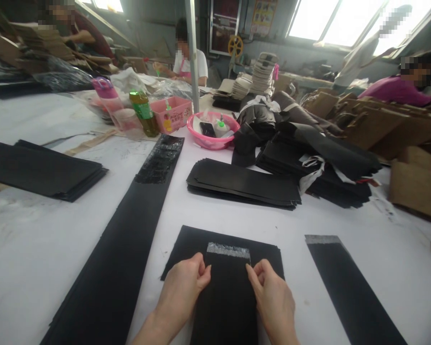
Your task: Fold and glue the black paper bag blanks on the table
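Note:
A narrow black paper strip (227, 297) with a shiny glued band (228, 250) at its far end lies on a wider black sheet (266, 256) in front of me. My left hand (181, 292) pinches the strip's left edge with curled fingers. My right hand (273, 299) pinches its right edge the same way. Both hands sit just below the glued band.
A second glue-tipped strip (348, 287) lies to the right, a long row of black strips (129, 239) to the left. Stacks of black sheets (242, 184) (43, 170), a pink basin (211, 130), a pink box (172, 114), a bottle (143, 112) and brown paper bags (413, 187) lie beyond. Other people work at the far edges.

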A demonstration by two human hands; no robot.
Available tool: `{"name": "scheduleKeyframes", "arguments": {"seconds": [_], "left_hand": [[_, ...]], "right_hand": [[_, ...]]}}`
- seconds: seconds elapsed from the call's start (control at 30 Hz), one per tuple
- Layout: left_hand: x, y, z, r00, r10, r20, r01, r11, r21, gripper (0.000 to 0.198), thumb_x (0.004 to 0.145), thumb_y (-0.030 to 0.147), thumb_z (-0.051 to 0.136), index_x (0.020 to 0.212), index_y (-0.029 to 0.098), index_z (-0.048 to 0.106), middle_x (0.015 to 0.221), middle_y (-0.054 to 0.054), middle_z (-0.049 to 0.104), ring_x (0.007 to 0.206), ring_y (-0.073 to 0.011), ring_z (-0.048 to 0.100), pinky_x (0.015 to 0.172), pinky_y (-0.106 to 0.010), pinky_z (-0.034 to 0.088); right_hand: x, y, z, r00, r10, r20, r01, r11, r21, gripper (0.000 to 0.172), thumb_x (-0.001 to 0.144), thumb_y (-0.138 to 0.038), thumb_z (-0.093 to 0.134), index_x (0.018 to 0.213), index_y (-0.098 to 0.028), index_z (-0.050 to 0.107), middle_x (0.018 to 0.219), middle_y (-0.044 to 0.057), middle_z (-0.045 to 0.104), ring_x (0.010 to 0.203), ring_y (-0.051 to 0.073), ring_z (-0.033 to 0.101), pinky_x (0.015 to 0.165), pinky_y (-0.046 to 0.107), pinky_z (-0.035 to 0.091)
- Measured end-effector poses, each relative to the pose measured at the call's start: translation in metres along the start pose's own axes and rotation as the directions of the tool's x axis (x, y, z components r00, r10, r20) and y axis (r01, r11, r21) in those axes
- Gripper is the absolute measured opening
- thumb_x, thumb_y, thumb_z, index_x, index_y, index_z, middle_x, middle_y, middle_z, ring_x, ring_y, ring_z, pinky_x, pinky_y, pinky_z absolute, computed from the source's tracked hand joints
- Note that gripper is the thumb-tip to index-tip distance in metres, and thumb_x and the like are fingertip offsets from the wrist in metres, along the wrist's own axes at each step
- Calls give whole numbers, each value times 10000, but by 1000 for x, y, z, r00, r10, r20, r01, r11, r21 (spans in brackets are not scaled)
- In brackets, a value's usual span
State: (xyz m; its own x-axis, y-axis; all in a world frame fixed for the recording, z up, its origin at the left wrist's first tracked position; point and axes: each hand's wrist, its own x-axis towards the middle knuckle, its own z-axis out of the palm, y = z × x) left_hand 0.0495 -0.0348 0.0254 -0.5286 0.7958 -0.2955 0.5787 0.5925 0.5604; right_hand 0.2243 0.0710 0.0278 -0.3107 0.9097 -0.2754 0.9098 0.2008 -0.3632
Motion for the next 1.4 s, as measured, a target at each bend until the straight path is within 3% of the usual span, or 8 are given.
{"name": "scheduleKeyframes", "arguments": {"seconds": [0.3, 0.53, 0.63, 0.7, 0.83, 0.93, 1.13, 1.4], "left_hand": [[-8, 13, 1, 985, 128, -117, -90, 953, 289, 74, 912, 188, 464, 919, 191, 538, 742, 4, 625, 623, -150, 598, 552, -250, 337], [-9, 18, 12, 801, 595, -64, -490, 713, 502, 413, 894, 79, 511, 1279, 224, 479, 1240, -62, 556, 1054, -237, 526, 843, -375, 439], [-7, 16, 15, 790, 611, -42, -502, 685, 529, 381, 904, 96, 507, 1267, 212, 496, 1248, -79, 553, 1071, -246, 522, 847, -399, 431], [-7, 14, 16, 789, 613, -39, -499, 678, 540, 380, 903, 102, 509, 1266, 213, 500, 1250, -86, 551, 1085, -250, 520, 851, -410, 425], [-7, 11, 17, 782, 621, -44, -508, 677, 533, 375, 909, 122, 509, 1269, 228, 502, 1252, -85, 550, 1104, -247, 513, 855, -407, 412], [-7, 10, 13, 779, 625, -54, -518, 690, 506, 370, 915, 119, 505, 1265, 236, 500, 1248, -73, 555, 1094, -247, 511, 852, -405, 402], [-1, 12, 0, 812, 575, -102, -531, 800, 281, 211, 928, 110, 492, 1064, 231, 600, 1058, -13, 610, 966, -189, 530, 812, -345, 404], [5, 16, -2, 802, 582, -136, -523, 793, 312, 152, 937, 155, 492, 936, 219, 630, 987, -24, 556, 950, -191, 508, 821, -363, 397]], "right_hand": [[-2, -2, -1, 997, -51, -57, 52, 999, 12, 310, 930, -469, 424, 720, -249, 480, 540, -54, 557, 522, 148, 563, 472, 241, 267], [2, 1, -5, 999, -48, -18, 49, 992, 113, 288, 925, -426, 425, 711, -236, 467, 508, -77, 551, 449, 116, 553, 469, 217, 294], [3, 4, -13, 999, -8, 37, 0, 980, 201, 266, 944, -394, 375, 765, -235, 491, 526, -83, 572, 390, 99, 530, 467, 214, 322], [1, 3, -17, 997, -29, -66, 40, 983, 176, 232, 943, -387, 398, 822, -238, 527, 606, -61, 612, 468, 114, 569, 493, 223, 340], [-5, -10, -13, 907, -335, -255, 358, 933, 46, 161, 957, -297, 435, 926, -249, 586, 881, -8, 640, 774, 151, 607, 656, 248, 399], [-6, -19, -7, 847, -486, -215, 476, 874, -98, 196, 956, -198, 438, 854, -232, 602, 879, 5, 614, 839, 168, 574, 708, 262, 399], [6, -20, -20, 859, -494, -135, 468, 864, -188, 113, 860, -182, 624, 775, -232, 569, 817, -25, 594, 788, 171, 553, 643, 269, 380], [27, -43, -31, 796, -603, -51, 578, 783, -231, 220, 805, -126, 670, 983, -240, 611, 960, 0, 620, 915, 196, 546, 766, 286, 405]]}}
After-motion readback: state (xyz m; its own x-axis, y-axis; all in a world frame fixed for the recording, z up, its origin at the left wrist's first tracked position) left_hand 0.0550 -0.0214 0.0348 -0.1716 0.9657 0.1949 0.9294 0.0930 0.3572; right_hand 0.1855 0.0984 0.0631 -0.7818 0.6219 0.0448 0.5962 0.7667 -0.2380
